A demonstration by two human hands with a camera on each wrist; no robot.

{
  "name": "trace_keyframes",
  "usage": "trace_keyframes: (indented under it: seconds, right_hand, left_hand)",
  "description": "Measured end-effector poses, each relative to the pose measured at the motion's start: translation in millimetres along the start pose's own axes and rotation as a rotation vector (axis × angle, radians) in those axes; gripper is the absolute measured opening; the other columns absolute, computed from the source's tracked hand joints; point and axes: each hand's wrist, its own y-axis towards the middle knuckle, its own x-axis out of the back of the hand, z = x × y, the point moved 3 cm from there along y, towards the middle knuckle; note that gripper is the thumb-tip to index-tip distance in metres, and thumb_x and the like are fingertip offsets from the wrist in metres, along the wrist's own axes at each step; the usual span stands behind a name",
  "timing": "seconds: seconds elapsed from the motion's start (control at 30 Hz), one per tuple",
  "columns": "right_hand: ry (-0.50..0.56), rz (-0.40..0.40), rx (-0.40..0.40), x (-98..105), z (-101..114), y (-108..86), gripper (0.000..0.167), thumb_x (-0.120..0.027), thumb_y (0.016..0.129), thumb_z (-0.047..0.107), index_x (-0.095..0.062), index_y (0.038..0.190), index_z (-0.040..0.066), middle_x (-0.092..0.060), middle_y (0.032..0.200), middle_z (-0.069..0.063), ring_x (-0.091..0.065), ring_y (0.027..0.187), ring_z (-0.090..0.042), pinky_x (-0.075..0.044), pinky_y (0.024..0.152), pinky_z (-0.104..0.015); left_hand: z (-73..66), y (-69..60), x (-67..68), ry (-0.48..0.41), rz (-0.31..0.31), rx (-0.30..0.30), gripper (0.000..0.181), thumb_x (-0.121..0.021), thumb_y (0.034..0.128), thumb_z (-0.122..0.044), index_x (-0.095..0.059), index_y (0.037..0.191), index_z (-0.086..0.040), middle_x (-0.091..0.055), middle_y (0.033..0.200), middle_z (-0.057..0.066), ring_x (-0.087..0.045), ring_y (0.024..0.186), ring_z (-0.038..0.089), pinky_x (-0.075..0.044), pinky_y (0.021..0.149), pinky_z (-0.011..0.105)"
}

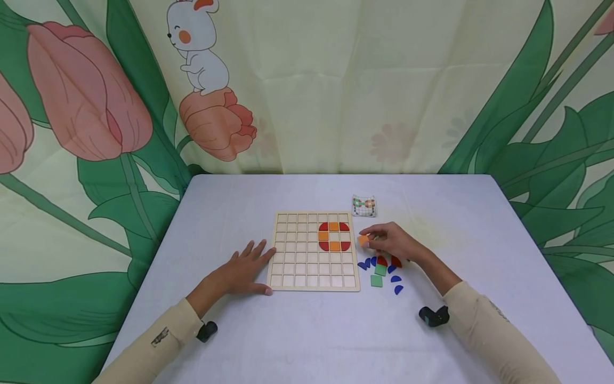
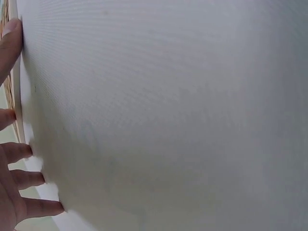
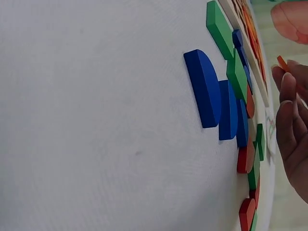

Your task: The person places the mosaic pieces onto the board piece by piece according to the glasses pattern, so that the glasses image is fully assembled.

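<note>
A wooden grid board (image 1: 297, 271) lies on the table, with red rounded pieces (image 1: 323, 246) and orange squares (image 1: 334, 246) set in a ring in its upper right. My left hand (image 1: 244, 272) is spread flat at the board's left edge, thumb and index finger touching it. Just off the board's right side, my right hand (image 1: 390, 240) pinches an orange square block (image 1: 363, 240) between thumb and fingers. In the right wrist view that orange block (image 3: 282, 63) shows edge-on at the fingertips. Below the right hand lie loose green squares (image 1: 376, 280) and blue half-rounds (image 1: 395, 278).
A small pattern card (image 1: 364, 206) with a coloured design lies beyond the board's top right corner. More red pieces (image 1: 396, 261) sit partly under the right hand. A white cloth (image 1: 307, 336) covers the table, and a printed curtain (image 1: 316, 106) hangs behind it.
</note>
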Motion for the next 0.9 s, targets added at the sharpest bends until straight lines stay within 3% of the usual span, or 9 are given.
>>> trace_keyframes:
  seconds: [0.3,0.6,0.9]
  right_hand:
    - [0.095,-0.024,-0.071,-3,2,5.6,0.040,-0.070,0.094,0.024,-0.066,0.133,0.017,-0.071,0.100,-0.011,-0.065,0.071,-0.029,-0.058,0.068,-0.033]
    - [0.136,-0.018,-0.109,-9,5,13.8,0.042,-0.071,0.092,0.023,-0.066,0.133,0.016,-0.072,0.104,-0.010,-0.066,0.073,-0.028,-0.059,0.070,-0.033]
    - [0.121,-0.016,-0.084,-12,8,21.2,0.042,-0.074,0.092,0.025,-0.067,0.131,0.013,-0.068,0.101,-0.012,-0.064,0.070,-0.024,-0.056,0.067,-0.028]
  left_hand:
    - [0.7,-0.1,-0.9,0.007,-0.006,-0.008,0.105,-0.071,0.0800,-0.067,-0.025,0.161,-0.020,-0.015,0.168,0.016,-0.012,0.153,0.047,-0.027,0.111,0.071]
    - [1.5,0.9,-1.4,0.013,-0.007,-0.007,0.105,-0.070,0.0798,-0.069,-0.024,0.161,-0.021,-0.015,0.168,0.016,-0.013,0.153,0.046,-0.028,0.111,0.071]
    - [1.8,0.3,-1.3,0.015,-0.004,-0.007,0.105,-0.069,0.0802,-0.069,-0.024,0.161,-0.021,-0.015,0.168,0.016,-0.012,0.153,0.046,-0.027,0.112,0.071]
